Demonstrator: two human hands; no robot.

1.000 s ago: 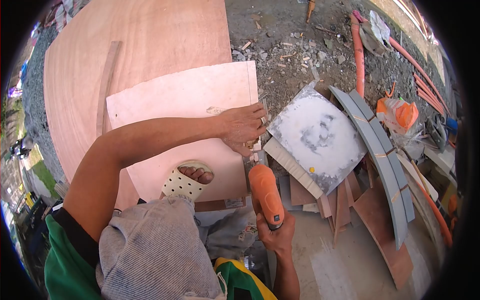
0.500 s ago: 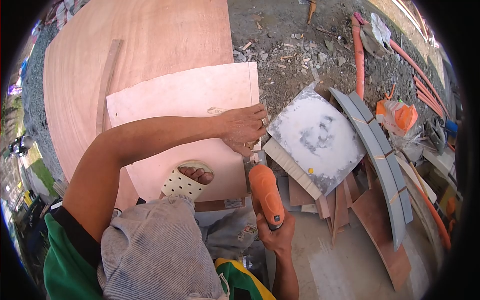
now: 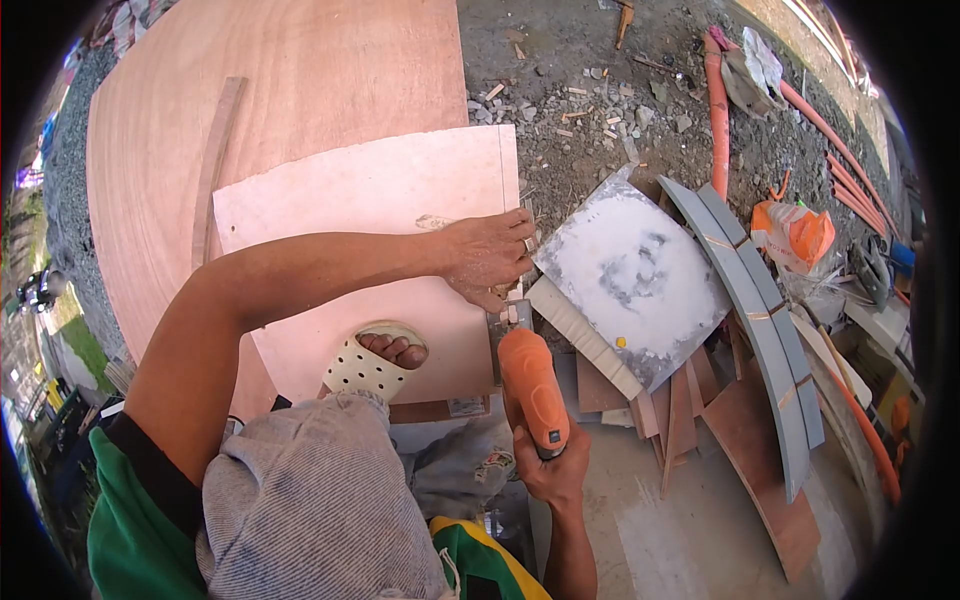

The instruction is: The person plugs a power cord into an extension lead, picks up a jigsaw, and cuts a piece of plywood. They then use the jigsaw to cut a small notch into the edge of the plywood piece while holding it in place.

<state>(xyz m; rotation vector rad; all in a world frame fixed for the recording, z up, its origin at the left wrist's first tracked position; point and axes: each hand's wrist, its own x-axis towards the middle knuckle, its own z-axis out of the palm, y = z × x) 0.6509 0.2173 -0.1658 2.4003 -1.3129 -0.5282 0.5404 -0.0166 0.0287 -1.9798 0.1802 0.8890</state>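
Observation:
A pale pink plywood sheet lies over a larger plywood panel, with a thin line running along its right edge. My left hand presses on the sheet, fingers bent over that edge and a ring on one finger. My right hand is wrapped round the back of an orange power tool, jigsaw-like in shape. Grey metal shows at the tool's front, at the sheet's edge just below my left fingers. Any blade is hidden beneath the body. My foot in a cream clog rests on the sheet.
The larger plywood panel carries a narrow wood strip. To the right are a white-dusted square board, tied grey curved strips and plywood offcuts. Rubble and an orange pipe lie farther off.
Almost nothing differs. The orange tool and both hands keep practically the same place at the sheet's right edge.

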